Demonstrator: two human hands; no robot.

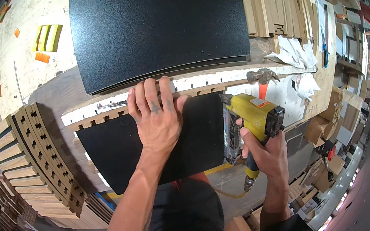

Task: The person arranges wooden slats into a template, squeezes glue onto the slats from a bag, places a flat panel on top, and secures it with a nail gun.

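At the table's [6, 88] near edge, the left hand [159, 119] spreads its fingers over a notched strip [112, 115]; the right hand [265, 151] curls its fingers around a nail gun [254, 110].

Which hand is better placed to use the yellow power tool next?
Probably the right hand: it holds the yellow power tool, while the left hand lies across the notched wooden strip.

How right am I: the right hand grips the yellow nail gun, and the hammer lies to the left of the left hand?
The hammer's side is wrong: the head view shows the hammer to the right of the left hand. The right hand does grip the yellow nail gun.
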